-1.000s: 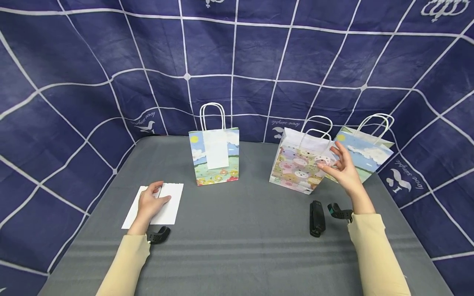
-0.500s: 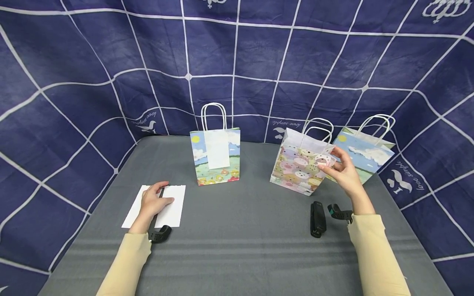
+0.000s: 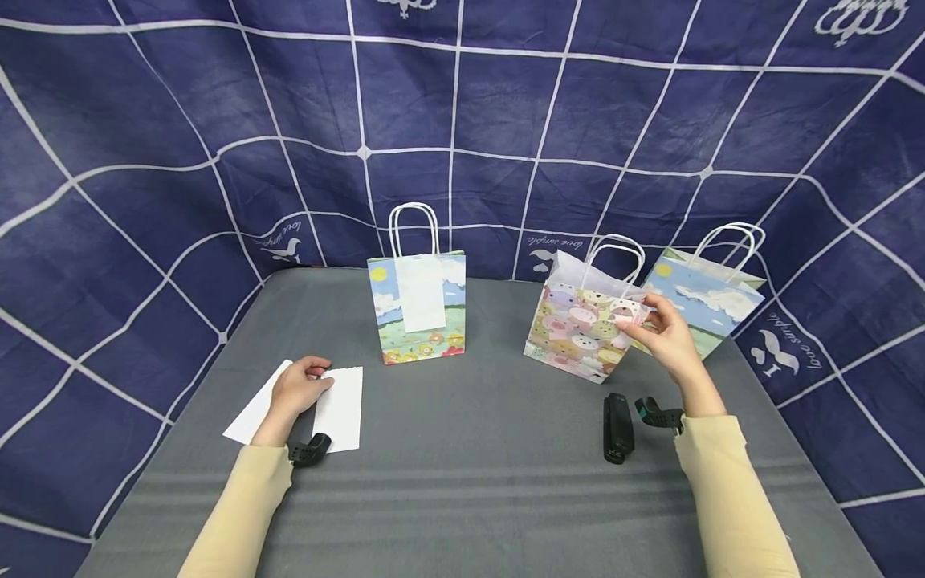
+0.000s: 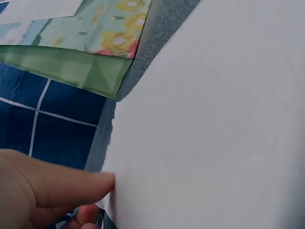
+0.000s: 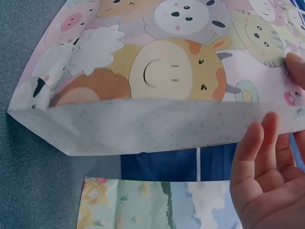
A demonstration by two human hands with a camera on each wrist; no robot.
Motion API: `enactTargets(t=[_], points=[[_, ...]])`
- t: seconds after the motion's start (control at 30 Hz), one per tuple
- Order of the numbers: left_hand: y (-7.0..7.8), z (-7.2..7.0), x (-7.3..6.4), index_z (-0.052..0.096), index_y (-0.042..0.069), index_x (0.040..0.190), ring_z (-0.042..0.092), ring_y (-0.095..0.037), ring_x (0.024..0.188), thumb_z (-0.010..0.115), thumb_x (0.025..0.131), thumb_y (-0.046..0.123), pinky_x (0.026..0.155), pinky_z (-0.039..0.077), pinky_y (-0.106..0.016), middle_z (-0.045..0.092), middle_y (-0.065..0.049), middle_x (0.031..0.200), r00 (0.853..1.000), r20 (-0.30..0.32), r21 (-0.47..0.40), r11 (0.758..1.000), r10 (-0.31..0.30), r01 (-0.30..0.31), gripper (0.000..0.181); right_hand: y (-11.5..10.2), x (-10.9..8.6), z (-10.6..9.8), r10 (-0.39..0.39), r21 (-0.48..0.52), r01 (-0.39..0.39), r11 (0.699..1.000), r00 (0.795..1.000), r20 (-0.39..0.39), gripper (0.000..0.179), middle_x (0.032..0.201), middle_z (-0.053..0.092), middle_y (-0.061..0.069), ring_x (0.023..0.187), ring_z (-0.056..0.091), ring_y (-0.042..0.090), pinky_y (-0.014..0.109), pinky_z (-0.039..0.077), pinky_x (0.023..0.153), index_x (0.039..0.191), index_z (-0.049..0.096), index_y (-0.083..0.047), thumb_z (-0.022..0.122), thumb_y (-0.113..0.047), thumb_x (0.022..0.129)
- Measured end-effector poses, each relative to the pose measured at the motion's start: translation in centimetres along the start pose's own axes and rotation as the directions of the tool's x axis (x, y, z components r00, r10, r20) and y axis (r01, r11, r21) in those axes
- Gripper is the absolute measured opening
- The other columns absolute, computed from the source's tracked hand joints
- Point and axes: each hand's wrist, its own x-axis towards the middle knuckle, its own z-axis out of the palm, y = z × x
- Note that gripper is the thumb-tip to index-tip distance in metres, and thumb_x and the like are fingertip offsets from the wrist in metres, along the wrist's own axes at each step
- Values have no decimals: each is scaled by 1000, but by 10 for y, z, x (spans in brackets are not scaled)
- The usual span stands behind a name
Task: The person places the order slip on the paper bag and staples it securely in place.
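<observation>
My left hand (image 3: 295, 393) pinches the top left corner of a white sheet of paper (image 3: 343, 413), which is raised off the table at that end. In the left wrist view the thumb (image 4: 71, 187) lies on the edge of this paper (image 4: 205, 114). A second white sheet (image 3: 249, 416) lies partly under the hand. At the right, my right hand (image 3: 666, 337) pinches the upper right edge of a paper gift bag (image 3: 571, 329) printed with cartoon animals. Up close, the right hand (image 5: 269, 176) has its fingertips against the side panel of the bag (image 5: 176, 71).
A landscape gift bag (image 3: 390, 329) with a white tag (image 3: 422, 297) stands at the back middle. Another landscape bag (image 3: 704, 301) leans behind the animal bag. A black stapler (image 3: 617, 428) lies before the right hand on the grey table (image 3: 462, 498). Blue cloth (image 3: 477, 96) hangs behind.
The left hand has drawn the right-hand sheet away from the other and lifted its corner. The right hand has closed from spread fingers to a pinch on the animal bag's edge.
</observation>
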Motion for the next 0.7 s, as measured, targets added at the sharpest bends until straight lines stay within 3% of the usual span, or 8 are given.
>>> enactTargets(t=[0.23, 0.47, 0.57, 0.7], points=[[-1, 1, -2, 67, 2, 101, 58, -27, 81, 56, 87, 8, 68, 39, -35, 63, -12, 88, 995, -96, 3, 1000, 31, -31, 18, 4, 1, 0, -19, 1, 19, 1000, 999, -41, 26, 91, 54, -10, 81, 54, 2, 13, 45, 67, 102, 58, -18, 65, 1, 86], [6, -5, -10, 65, -1, 105, 60, -26, 87, 59, 88, 8, 72, 43, -30, 64, -15, 95, 996, -81, -134, 990, 28, -39, 21, 9, 2, 2, 20, 36, -14, 999, 985, -170, 12, 83, 60, -15, 78, 54, 2, 15, 42, 66, 93, 66, -15, 66, -5, 87], [11, -9, -14, 64, -2, 108, 61, -14, 83, 60, 89, 8, 71, 45, -22, 64, -16, 98, 998, -47, -232, 971, 44, -54, 22, -3, -2, 9, 51, 101, -28, 994, 971, -233, 13, 78, 63, -16, 74, 55, 2, 17, 41, 64, 88, 67, -17, 67, -4, 86], [21, -11, -21, 63, -4, 107, 58, 0, 76, 63, 87, 7, 69, 45, -15, 64, -10, 92, 993, -33, -374, 920, 110, -114, 23, -18, -5, 19, 84, 216, -16, 976, 948, -307, 19, 70, 65, -11, 65, 55, 3, 18, 42, 62, 84, 70, -16, 66, 2, 85]])
